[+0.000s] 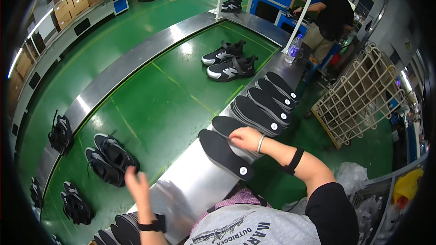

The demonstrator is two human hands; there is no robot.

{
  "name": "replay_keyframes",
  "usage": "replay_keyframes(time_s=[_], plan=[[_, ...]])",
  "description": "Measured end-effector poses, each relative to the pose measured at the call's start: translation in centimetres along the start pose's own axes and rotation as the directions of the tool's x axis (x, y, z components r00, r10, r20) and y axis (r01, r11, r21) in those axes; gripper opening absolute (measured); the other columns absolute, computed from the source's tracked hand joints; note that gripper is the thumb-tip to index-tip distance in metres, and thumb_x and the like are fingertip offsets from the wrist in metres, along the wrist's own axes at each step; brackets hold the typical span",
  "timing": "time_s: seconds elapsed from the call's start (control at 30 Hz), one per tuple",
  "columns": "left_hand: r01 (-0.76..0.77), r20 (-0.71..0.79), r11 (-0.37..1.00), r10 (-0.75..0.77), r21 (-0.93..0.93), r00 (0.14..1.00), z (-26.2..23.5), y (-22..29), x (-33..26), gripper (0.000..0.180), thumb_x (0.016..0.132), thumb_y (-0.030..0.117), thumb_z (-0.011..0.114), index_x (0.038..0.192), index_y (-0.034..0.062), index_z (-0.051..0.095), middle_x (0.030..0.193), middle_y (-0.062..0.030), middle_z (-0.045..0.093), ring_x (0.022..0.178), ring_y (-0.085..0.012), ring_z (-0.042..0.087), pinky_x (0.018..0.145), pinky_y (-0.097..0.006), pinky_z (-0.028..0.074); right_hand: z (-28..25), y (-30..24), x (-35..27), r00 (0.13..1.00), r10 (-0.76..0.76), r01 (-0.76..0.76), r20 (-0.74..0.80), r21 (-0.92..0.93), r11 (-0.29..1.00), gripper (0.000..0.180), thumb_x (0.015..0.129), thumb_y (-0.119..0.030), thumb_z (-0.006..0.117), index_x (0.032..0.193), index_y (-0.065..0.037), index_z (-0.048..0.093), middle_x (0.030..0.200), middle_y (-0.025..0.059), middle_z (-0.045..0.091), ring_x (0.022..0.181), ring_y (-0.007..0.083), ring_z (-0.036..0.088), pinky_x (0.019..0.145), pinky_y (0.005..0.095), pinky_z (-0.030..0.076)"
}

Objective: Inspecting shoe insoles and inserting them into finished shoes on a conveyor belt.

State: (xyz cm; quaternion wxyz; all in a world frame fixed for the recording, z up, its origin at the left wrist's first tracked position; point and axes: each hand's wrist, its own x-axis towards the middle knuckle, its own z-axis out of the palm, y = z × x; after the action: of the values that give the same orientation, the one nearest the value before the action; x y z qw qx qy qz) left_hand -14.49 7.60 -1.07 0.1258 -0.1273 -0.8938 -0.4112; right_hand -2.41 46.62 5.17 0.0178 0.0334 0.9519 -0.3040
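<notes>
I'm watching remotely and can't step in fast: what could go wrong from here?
1. The right hand rests on a black insole lying near the metal ledge's edge; a nudge could drop it.
2. The left hand reaches toward the black shoe pair on the green belt; if the belt runs, it may miss.

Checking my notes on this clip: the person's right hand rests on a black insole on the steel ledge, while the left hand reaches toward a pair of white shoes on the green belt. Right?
Not quite. The head view shows the shoes near the left hand are black, not white. The rest holds: the right hand rests on a black insole on the steel ledge.
</notes>
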Motion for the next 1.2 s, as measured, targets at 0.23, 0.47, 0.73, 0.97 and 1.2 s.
replay_keyframes(time_s=[0.23,0.47,0.73,0.97,1.2], plan=[[0.177,0.630,0.957,-0.286,0.230,0.723,12.1,11.0,-9.4,0.086,0.065,0.049,0.061,0.128,0.0036,0.025,0.133,-0.0275,0.013,0.124,-0.0428,0.009,0.095,-0.057,0.012,-7.0,10.9,8.5,0.927,0.143,-0.267,-0.347,-0.341,0.901,0.016,0.074,-0.020,0.051,0.080,-0.008,0.059,0.081,0.0117,0.059,0.080,0.0296,0.057,0.069,0.0414,0.046],[0.294,0.696,0.849,-0.529,0.439,0.486,16.2,13.4,-9.0,0.111,0.059,0.063,0.059,0.133,0.0014,0.003,0.132,-0.0323,-0.016,0.121,-0.0464,-0.020,0.089,-0.063,-0.010,-12.2,20.5,18.7,0.889,0.110,-0.369,-0.444,-0.551,0.749,0.018,0.071,-0.016,0.058,0.088,-0.010,0.056,0.094,0.0081,0.053,0.092,0.0261,0.051,0.073,0.0397,0.044],[0.241,0.545,0.800,-0.562,0.549,0.622,16.7,13.9,-11.0,0.105,0.059,0.067,0.055,0.134,0.0061,0.012,0.135,-0.0309,-0.003,0.123,-0.0474,-0.013,0.088,-0.065,-0.009,-13.3,23.2,27.3,0.930,-0.132,-0.133,-0.342,-0.650,0.748,0.014,0.068,-0.011,0.055,0.080,-0.012,0.062,0.099,0.0134,0.051,0.097,0.0304,0.049,0.079,0.0399,0.043],[0.231,0.615,0.767,-0.625,0.598,0.481,17.2,14.9,-9.2,0.095,0.067,0.061,0.052,0.136,0.0172,0.003,0.139,-0.0217,-0.007,0.126,-0.0418,-0.013,0.092,-0.063,-0.007,-13.5,28.1,31.7,0.981,0.193,-0.169,-0.026,-0.601,0.781,0.024,0.073,-0.007,0.051,0.091,-0.019,0.060,0.130,0.0072,0.035,0.118,0.0265,0.036,0.092,0.0424,0.034],[0.283,0.641,0.765,-0.641,0.579,0.423,16.6,15.2,-8.7,0.093,0.069,0.057,0.052,0.136,0.0194,0.000,0.139,-0.0188,-0.011,0.126,-0.0403,-0.015,0.093,-0.063,-0.007,-12.5,26.5,31.3,0.976,0.214,-0.179,-0.039,-0.706,0.685,0.022,0.073,-0.010,0.054,0.091,-0.020,0.062,0.104,0.0068,0.047,0.105,0.0249,0.046,0.081,0.0416,0.042]])
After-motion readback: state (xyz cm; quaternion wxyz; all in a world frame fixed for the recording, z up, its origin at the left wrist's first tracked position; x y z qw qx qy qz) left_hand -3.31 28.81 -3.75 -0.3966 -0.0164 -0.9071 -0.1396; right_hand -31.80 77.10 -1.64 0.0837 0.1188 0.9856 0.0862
